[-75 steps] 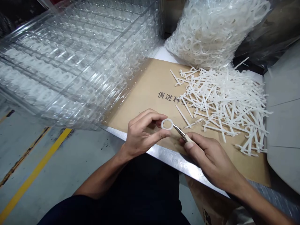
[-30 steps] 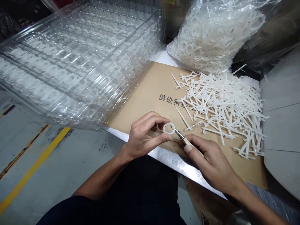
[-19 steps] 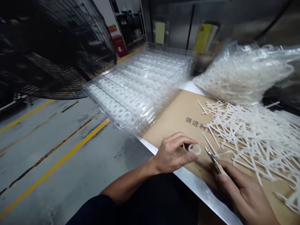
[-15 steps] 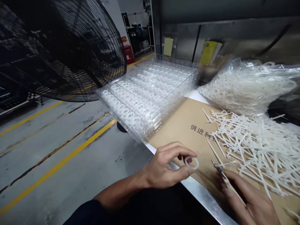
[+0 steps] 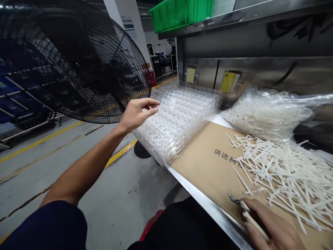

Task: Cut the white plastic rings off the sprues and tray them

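Note:
My left hand (image 5: pixel 139 113) is over the left side of a clear plastic tray (image 5: pixel 187 128), thumb and fingers drawn together in a pinch. Whatever sits between the fingertips does not stand out against the tray. White plastic rings (image 5: pixel 155 137) lie in rows in the tray's pockets. Low on the right, my right hand (image 5: pixel 273 222) grips a pair of nippers (image 5: pixel 246 211) with pale handles, jaws pointing up and left above the brown cardboard (image 5: pixel 200 166). Beside that hand spreads a heap of white plastic sprue sticks (image 5: pixel 283 173).
A clear bag of white rings (image 5: pixel 267 114) stands behind the heap. The large black fan (image 5: pixel 91 69) is close behind my left hand. A green bin (image 5: pixel 182 15) rests on the shelf above. The metal table edge (image 5: pixel 205 205) runs along the front.
My left hand has moved away up and left, from above the table edge to over the tray; the ring seen in it earlier cannot be made out now. The right hand keeps the nippers.

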Demonstrator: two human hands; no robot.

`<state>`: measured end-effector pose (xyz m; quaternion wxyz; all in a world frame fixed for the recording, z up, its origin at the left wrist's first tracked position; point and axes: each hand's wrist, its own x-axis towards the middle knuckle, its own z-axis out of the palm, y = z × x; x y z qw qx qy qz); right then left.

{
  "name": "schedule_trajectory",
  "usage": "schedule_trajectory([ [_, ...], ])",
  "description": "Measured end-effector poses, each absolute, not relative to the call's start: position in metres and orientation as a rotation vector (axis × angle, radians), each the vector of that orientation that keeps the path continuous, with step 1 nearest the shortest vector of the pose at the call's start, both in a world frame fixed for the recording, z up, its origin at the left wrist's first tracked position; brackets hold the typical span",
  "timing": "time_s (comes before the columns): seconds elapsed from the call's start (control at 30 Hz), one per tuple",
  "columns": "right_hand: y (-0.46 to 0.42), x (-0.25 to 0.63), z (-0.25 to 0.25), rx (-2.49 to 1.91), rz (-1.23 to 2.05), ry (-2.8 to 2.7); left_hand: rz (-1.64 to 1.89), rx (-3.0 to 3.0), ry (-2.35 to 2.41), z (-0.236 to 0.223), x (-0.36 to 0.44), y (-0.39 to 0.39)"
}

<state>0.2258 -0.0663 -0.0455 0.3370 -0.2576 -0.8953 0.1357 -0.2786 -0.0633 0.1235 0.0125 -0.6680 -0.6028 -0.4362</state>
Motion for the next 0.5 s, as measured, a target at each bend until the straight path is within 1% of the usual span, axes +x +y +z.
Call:
schedule_trajectory([
  [0.13, -0.067, 0.222, -0.04, -0.689, 0.377, -2.364, -1.116, -2.245, -1.922, 0.11, -0.316, -0.011],
  [0.23, -0.069, 0.22, -0.038, -0.68, 0.351, -2.362, -0.94, -2.325, -1.993, 0.102, -0.324, 0.005],
  [0.3, -0.071, 0.218, -0.037, -0.63, 0.309, -2.351, -0.924, -2.287, -2.033, 0.104, -0.327, 0.006],
  [0.4, -0.073, 0.215, -0.036, -0.539, 0.269, -2.393, -1.002, -2.193, -2.007, 0.118, -0.322, -0.007],
  [0.5, -0.076, 0.212, -0.033, -0.532, 0.259, -2.42, -0.985, -2.171, -1.905, 0.134, -0.288, -0.038],
])
